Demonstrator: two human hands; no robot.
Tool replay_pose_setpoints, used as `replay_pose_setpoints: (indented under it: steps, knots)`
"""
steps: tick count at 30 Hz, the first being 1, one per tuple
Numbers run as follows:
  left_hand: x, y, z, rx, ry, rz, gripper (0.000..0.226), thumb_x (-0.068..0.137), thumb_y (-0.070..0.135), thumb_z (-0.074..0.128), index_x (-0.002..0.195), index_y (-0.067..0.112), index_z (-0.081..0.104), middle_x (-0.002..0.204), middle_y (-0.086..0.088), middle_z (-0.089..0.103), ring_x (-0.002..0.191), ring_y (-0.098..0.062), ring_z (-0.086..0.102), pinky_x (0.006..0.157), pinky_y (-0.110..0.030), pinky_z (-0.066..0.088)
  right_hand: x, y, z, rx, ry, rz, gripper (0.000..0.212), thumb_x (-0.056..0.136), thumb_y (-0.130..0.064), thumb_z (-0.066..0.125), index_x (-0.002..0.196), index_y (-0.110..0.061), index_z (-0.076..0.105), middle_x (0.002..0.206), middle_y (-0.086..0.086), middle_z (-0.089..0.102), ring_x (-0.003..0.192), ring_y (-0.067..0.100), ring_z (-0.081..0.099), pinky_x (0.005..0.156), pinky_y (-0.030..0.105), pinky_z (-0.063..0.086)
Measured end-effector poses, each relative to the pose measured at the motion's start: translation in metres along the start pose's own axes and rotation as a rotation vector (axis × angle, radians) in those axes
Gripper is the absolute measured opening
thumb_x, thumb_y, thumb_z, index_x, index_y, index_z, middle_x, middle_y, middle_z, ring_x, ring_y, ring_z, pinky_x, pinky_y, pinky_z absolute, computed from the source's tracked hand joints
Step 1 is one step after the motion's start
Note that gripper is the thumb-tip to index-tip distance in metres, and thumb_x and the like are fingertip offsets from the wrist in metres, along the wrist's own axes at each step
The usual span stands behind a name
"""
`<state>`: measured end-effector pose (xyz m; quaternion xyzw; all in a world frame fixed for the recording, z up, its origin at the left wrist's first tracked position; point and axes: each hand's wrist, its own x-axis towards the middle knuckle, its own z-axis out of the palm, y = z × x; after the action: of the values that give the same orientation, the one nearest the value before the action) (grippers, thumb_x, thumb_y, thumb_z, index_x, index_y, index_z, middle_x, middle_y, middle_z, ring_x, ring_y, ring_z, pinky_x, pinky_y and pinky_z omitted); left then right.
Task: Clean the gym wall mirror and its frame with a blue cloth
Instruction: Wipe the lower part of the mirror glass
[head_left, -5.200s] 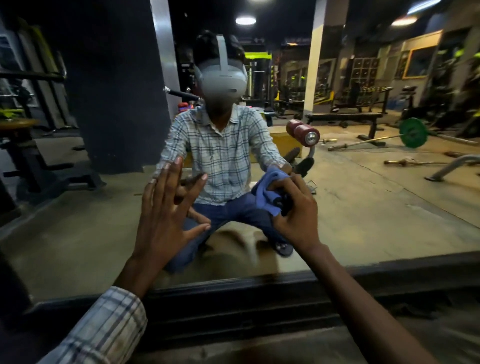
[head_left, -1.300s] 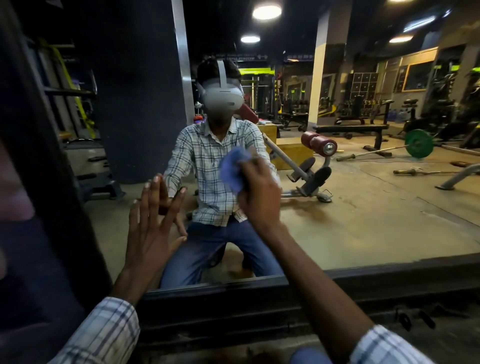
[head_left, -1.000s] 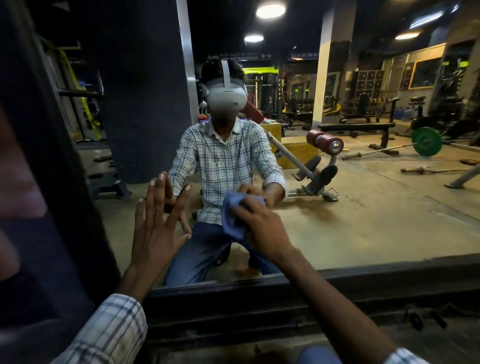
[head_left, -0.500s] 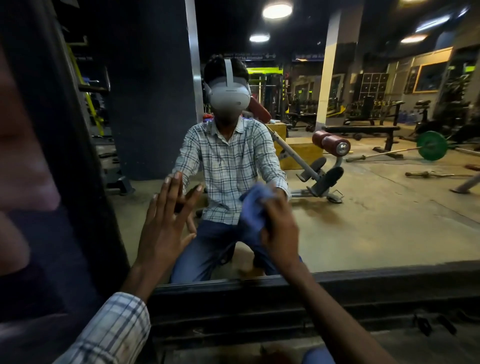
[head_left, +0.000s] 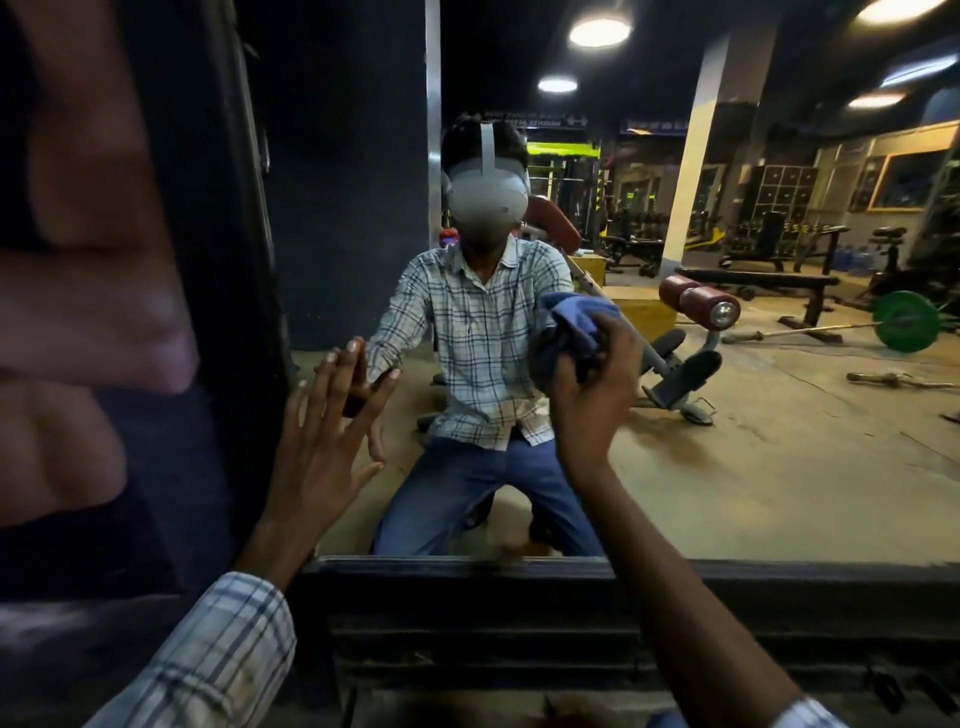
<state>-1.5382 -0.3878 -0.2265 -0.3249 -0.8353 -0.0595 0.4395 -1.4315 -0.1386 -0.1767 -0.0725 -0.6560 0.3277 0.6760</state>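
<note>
Blue cloth (head_left: 574, 327), bunched in the gripping right hand (head_left: 592, 400), is wiping the mirror (head_left: 779, 467); the flat, spread left hand (head_left: 324, 441) is probably risking smudges.

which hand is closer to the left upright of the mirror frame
Left. The left hand presses spread fingers on the mirror right beside the left upright; the right hand grips the blue cloth farther right.
</note>
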Motion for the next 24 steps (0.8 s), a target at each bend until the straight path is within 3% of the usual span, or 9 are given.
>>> replay_pose_setpoints:
  steps: [4,6,8,11,13,15,18,21,24]
  knots:
    - [-0.004,-0.013,0.000,0.022,-0.011,-0.008,0.128,0.059,0.042,0.098,0.164,0.029,0.025,0.173,-0.015,0.002,0.158,-0.038,0.017,0.116,-0.059,0.030,-0.051,-0.006,0.032,-0.153,-0.611,-0.312,0.046,0.075,-0.006,0.064,0.120,-0.011,0.066,0.121,0.013,0.056,0.108,0.031,0.056,0.083,0.045,0.052]
    - [-0.007,-0.021,0.001,0.049,-0.025,-0.027,0.129,0.060,0.043,0.097,0.164,0.030,0.023,0.173,-0.015,0.002,0.158,-0.039,0.018,0.117,-0.059,0.029,-0.050,-0.004,0.030,-0.182,-0.739,-0.431,0.043,0.075,-0.007,0.069,0.117,-0.014,0.068,0.118,0.011,0.058,0.107,0.034,0.058,0.082,0.045,0.054]
    - [-0.010,-0.028,0.001,0.071,-0.045,-0.034,0.129,0.061,0.045,0.096,0.165,0.032,0.020,0.174,-0.013,0.001,0.158,-0.038,0.016,0.119,-0.059,0.027,-0.031,-0.008,0.032,-0.132,-0.578,-0.389,0.043,0.074,-0.005,0.066,0.117,-0.012,0.068,0.121,0.012,0.057,0.110,0.032,0.058,0.087,0.036,0.051]
    - [-0.009,-0.034,0.001,0.081,-0.033,-0.040,0.131,0.060,0.048,0.095,0.165,0.032,0.019,0.174,-0.012,0.001,0.159,-0.037,0.011,0.120,-0.059,0.024,-0.015,-0.021,0.042,-0.005,-0.193,-0.124,0.037,0.084,-0.002,0.070,0.120,-0.011,0.065,0.118,0.010,0.056,0.100,0.021,0.059,0.080,0.034,0.051]
    - [-0.012,-0.036,0.001,0.073,-0.035,-0.059,0.131,0.060,0.049,0.095,0.165,0.032,0.019,0.174,-0.012,0.000,0.160,-0.036,0.009,0.121,-0.058,0.023,-0.039,-0.023,0.056,-0.038,-0.253,-0.130,0.042,0.083,-0.004,0.071,0.124,-0.011,0.064,0.126,0.011,0.054,0.105,0.024,0.058,0.084,0.034,0.051]
    - [-0.016,-0.041,0.001,0.059,-0.032,-0.094,0.131,0.060,0.049,0.095,0.165,0.032,0.017,0.174,-0.012,-0.001,0.160,-0.036,0.008,0.121,-0.058,0.023,-0.078,-0.018,0.066,-0.086,-0.525,-0.244,0.049,0.080,-0.006,0.066,0.129,-0.011,0.064,0.133,0.012,0.052,0.112,0.031,0.057,0.089,0.036,0.052]
    - [-0.020,-0.054,-0.001,0.058,-0.039,-0.110,0.132,0.061,0.046,0.095,0.166,0.031,0.016,0.174,-0.014,-0.001,0.160,-0.035,0.009,0.121,-0.058,0.023,-0.092,-0.012,0.066,-0.158,-0.716,-0.388,0.050,0.078,-0.005,0.067,0.128,-0.011,0.067,0.125,0.013,0.058,0.109,0.036,0.060,0.079,0.047,0.057]
    - [-0.022,-0.068,-0.005,0.042,-0.051,-0.121,0.134,0.062,0.043,0.095,0.166,0.026,0.013,0.174,-0.012,-0.002,0.160,-0.035,0.007,0.122,-0.055,0.025,-0.055,-0.040,0.078,-0.049,-0.493,-0.337,0.060,0.080,-0.002,0.063,0.139,-0.015,0.063,0.128,0.011,0.051,0.112,0.030,0.056,0.091,0.035,0.051]
    - [-0.024,-0.074,-0.007,0.000,-0.051,-0.115,0.135,0.067,0.038,0.094,0.166,0.014,0.006,0.174,-0.008,-0.004,0.161,-0.030,0.003,0.123,-0.050,0.030,-0.022,-0.069,0.100,0.046,-0.277,-0.193,0.064,0.080,0.002,0.062,0.142,-0.014,0.060,0.119,0.012,0.052,0.102,0.019,0.054,0.086,0.021,0.045]
